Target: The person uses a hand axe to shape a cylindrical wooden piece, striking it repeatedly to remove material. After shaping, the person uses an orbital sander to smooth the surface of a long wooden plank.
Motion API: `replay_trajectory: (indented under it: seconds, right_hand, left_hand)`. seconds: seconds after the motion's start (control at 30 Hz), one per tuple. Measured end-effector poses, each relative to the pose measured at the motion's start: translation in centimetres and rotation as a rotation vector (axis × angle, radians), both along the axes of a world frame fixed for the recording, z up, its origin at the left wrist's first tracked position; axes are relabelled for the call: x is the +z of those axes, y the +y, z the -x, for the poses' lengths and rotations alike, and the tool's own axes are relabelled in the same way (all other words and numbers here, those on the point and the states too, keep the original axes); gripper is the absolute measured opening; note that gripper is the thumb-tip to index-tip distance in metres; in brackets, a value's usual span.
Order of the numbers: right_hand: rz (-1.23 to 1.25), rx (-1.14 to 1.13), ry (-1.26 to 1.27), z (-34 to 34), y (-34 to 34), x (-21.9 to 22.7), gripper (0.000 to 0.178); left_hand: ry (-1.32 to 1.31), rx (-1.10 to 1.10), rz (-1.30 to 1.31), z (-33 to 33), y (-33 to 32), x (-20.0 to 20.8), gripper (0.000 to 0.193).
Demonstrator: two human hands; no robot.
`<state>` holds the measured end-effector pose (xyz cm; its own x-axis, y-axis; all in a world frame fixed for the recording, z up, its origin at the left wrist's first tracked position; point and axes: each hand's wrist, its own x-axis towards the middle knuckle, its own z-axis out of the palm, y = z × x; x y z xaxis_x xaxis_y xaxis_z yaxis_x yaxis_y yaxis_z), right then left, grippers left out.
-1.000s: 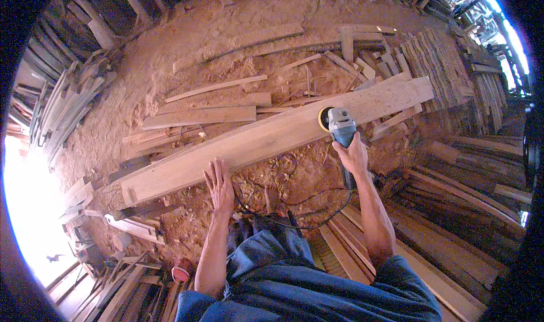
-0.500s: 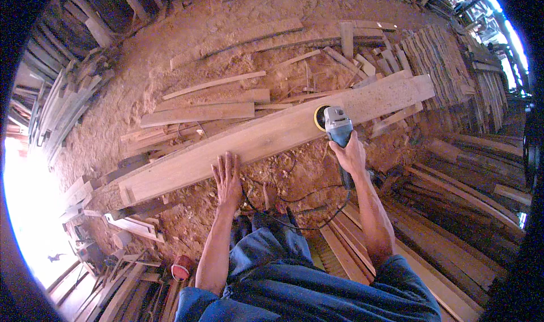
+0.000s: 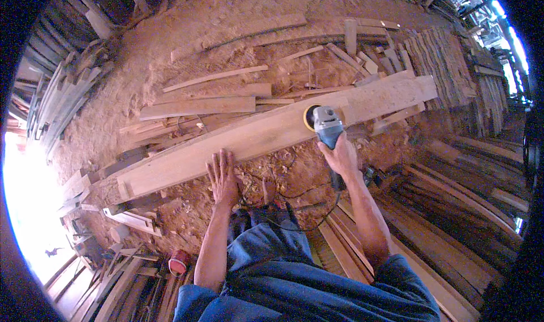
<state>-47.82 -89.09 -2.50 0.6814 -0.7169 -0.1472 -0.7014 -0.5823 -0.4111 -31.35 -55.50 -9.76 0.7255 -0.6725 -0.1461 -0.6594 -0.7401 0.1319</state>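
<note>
A long pale wooden plank [image 3: 272, 128] runs across in front of me, rising from lower left to upper right. My right hand [image 3: 342, 155] is wrapped round the blue and grey body of an angle grinder [image 3: 327, 128]. Its round yellow-edged disc rests against the plank's upper face, a little right of the middle. My left hand [image 3: 224, 177] lies flat with spread fingers on the near edge of the plank, left of the grinder. The grinder's dark cord [image 3: 317, 223] trails down toward my legs.
Several loose boards [image 3: 198, 107] lie on the dirt floor [image 3: 187, 16] beyond the plank. Stacked timber [image 3: 442, 231] fills the right side, and more boards lean at the left [image 3: 62, 106]. A red container [image 3: 179, 262] stands at lower left, near my left elbow.
My right hand has moved the grinder a short way left along the plank, and its cord has shifted with it. My left hand stays on the near edge with little movement.
</note>
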Motion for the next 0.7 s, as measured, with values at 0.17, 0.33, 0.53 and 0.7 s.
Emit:
replay_trajectory:
  seconds: [0.17,0.33,0.53,0.7]
  right_hand:
    - [-0.064,0.179,0.021,-2.8,5.2,0.8,0.072]
    - [-0.133,0.353,-0.006,-6.1,11.7,1.8,0.066]
    - [-0.137,0.373,0.024,-7.4,13.1,2.3,0.061]
    - [-0.144,0.208,0.103,-4.7,8.8,2.3,0.063]
  left_hand:
    - [-0.024,0.102,-0.031,-0.8,3.6,0.4,0.084]
    - [-0.016,0.247,-0.087,-1.0,5.7,2.6,0.088]
    - [0.037,0.273,0.028,-0.5,5.7,2.6,0.085]
    - [-0.012,0.206,0.019,0.3,4.2,0.6,0.079]
